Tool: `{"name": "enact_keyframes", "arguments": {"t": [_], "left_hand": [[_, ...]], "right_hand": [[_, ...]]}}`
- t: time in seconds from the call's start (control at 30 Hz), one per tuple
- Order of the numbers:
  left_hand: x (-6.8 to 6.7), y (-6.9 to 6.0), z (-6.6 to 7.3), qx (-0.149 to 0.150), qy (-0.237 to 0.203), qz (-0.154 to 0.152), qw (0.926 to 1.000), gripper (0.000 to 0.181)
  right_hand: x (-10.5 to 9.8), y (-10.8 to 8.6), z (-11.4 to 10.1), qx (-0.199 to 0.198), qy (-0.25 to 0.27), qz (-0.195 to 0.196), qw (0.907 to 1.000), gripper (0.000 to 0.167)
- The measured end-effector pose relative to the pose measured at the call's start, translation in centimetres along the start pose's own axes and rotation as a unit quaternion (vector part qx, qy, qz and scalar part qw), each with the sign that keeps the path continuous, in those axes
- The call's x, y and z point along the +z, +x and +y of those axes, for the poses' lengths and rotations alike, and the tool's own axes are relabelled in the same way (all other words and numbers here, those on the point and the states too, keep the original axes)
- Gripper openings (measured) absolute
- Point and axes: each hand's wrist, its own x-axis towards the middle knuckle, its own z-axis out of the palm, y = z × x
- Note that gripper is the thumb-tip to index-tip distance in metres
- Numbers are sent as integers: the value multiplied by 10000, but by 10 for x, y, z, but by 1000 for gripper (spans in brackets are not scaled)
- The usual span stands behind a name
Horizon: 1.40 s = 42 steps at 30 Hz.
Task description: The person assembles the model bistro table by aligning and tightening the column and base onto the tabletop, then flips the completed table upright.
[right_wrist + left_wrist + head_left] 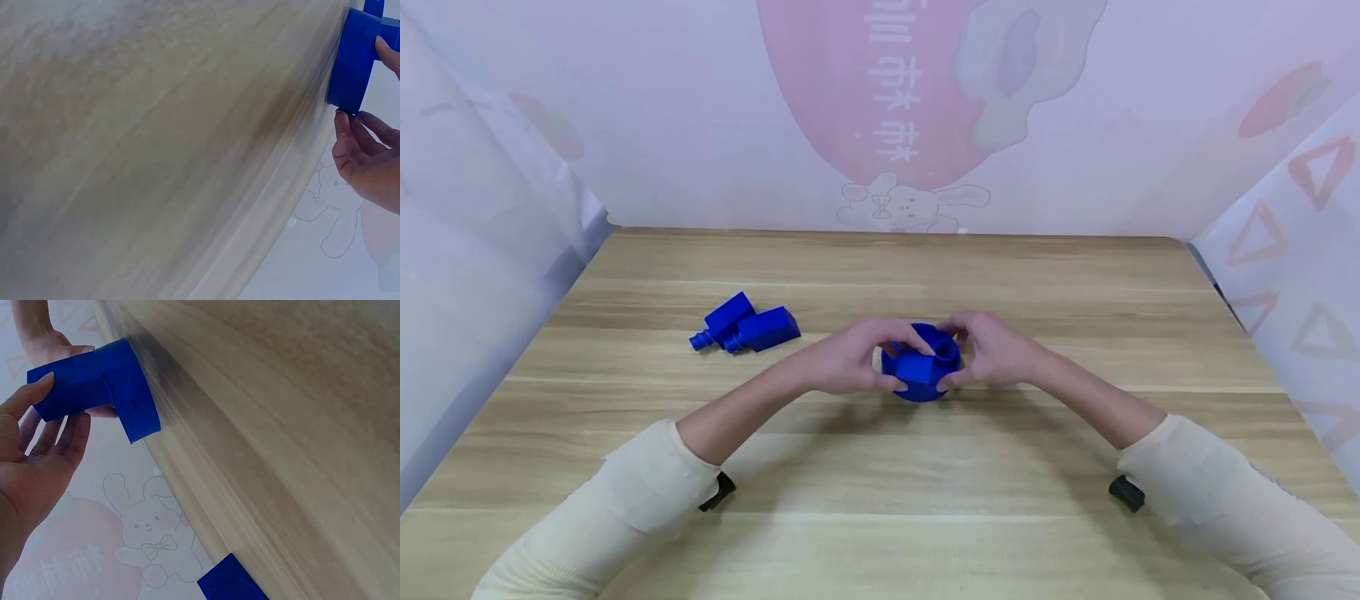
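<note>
A round blue base (922, 393) lies on the wooden table, with a blue angular block (74, 386) standing upright in it. My left hand (850, 357) grips that block, thumb on one side and fingers on the other. My right hand (996, 350) holds the rim of the base from the right, and in the right wrist view its fingertips touch the base's side (355, 59). A round socket (943, 348) shows beside the block. How the block's lower end sits in the base is hidden.
Left of the hands lie two blue blocks with ridged necks, one (730, 314) partly behind the other (769, 329). The wooden table (880, 517) ends at a printed backdrop (700, 125) at the far side. Pale cloth walls (1322, 317) flank it.
</note>
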Motion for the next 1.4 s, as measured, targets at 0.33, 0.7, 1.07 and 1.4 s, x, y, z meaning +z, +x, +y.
{"name": "enact_keyframes", "arguments": {"t": [0.33,0.7,1.07,1.4], "left_hand": [[-7,7,-1,-199,-475,-321,9982,43],[-6,5,1,-338,-246,-174,9990,42],[-8,9,-3,38,-462,-389,9982,42],[-10,14,-11,88,-746,-631,9952,42]], "right_hand": [[1,-2,4,-258,-70,152,9995,71],[-3,0,-1,129,-162,88,9997,75],[-3,3,-1,131,-16,102,9999,67],[-4,3,1,-11,421,6,9991,67]]}}
